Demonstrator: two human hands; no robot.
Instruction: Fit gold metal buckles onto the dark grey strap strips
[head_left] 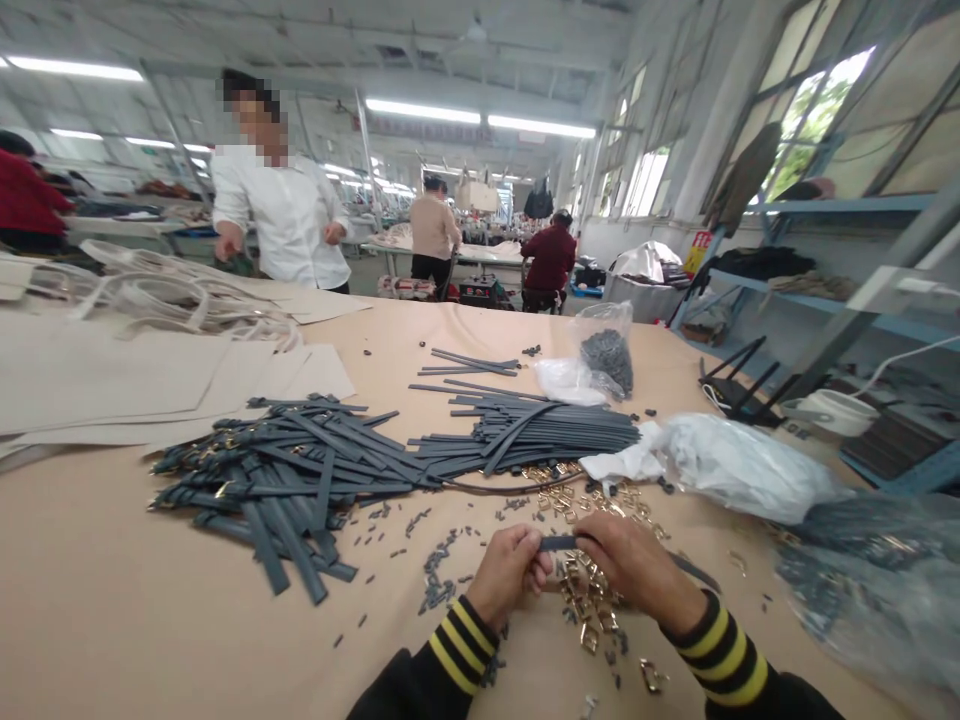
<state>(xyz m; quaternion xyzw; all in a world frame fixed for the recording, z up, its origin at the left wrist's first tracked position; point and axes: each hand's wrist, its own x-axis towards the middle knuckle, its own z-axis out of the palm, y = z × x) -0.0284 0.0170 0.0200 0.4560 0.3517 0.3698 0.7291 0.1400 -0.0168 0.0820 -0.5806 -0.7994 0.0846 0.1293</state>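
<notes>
My left hand [508,575] and my right hand [637,565] grip a narrow dark grey strap [559,542] between them, low in the head view. Its far end trails out past my right hand. Just below the strap lies a scatter of brass buckles [589,600], with more spread toward the larger strap piles. A heap of dark grey straps with metal fittings [285,480] lies left of my hands. A second bundle of long grey strips [532,430] lies farther ahead. Small grey pieces [439,570] dot the tan-covered table [142,600] near my left hand.
To the right lie white plastic sheeting [742,465] and a clear bag of grey pieces [862,580]. Beige fabric panels [112,380] and coiled white handles [172,295] cover the far left. A standing person [285,220] is beyond the table, and blue shelving [825,300] stands right.
</notes>
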